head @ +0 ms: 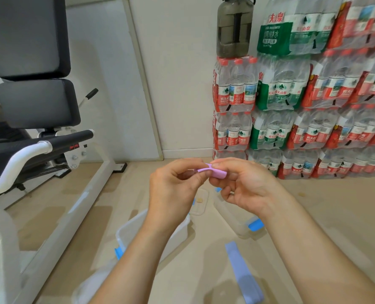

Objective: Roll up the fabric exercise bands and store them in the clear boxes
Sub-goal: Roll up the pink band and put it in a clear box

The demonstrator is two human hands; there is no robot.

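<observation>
Mid-roll on the pink band (215, 172), held in the air between both hands, above the boxes. Left hand (175, 189) pinching the loose end between thumb and fingertips; right hand (246, 189) curled round the rolled part, thumb on top. Next, likely: winding the remainder tight with edges level, then lowering the roll into a box without letting it spring open. Counted: two bands, the pink one plus a blue band (241, 273) flat on the floor (327, 218); two boxes, left clear box (127, 230) and right clear box (230, 213); one lid (201, 206) between them
</observation>
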